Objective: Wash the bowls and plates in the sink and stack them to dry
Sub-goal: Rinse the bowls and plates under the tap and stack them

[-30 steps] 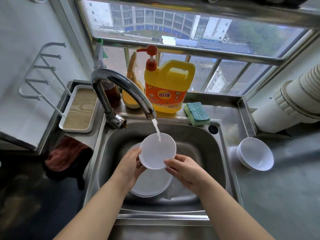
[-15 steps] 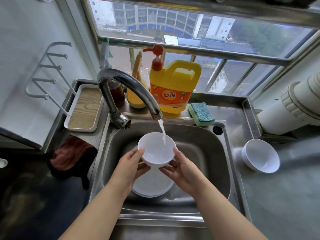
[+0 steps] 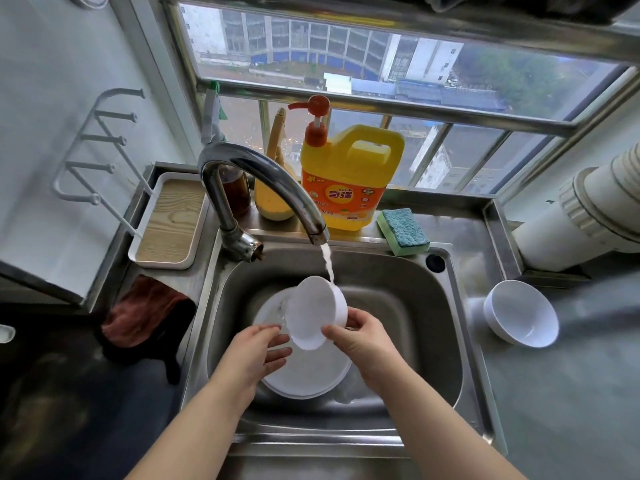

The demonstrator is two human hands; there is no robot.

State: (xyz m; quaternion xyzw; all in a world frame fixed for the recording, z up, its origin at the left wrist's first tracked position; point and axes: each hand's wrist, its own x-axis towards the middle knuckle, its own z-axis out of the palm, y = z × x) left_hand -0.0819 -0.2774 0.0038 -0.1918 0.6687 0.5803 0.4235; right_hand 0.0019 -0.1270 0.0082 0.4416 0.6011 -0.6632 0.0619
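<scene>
My right hand (image 3: 360,336) grips a white bowl (image 3: 311,311) by its rim and outer wall, tilted on its side with the opening facing left. Water from the tap (image 3: 263,181) runs onto the bowl's upper outer edge. My left hand (image 3: 258,351) is beside the bowl's opening with fingers straight, close to the rim; contact is unclear. Under both hands a white plate (image 3: 308,379) lies in the steel sink (image 3: 408,306). A second white bowl (image 3: 523,318) stands on the counter at the right.
A yellow detergent jug (image 3: 349,178) with a red pump and a green-blue sponge (image 3: 403,230) sit behind the sink. At left are a wooden-bottomed white tray (image 3: 169,225) and a brown cloth (image 3: 145,313). A white pipe (image 3: 585,216) crosses the right wall.
The bowl has been turned from upright under the stream onto its side, opening to the left. My left hand has let go of it and my right hand holds it alone.
</scene>
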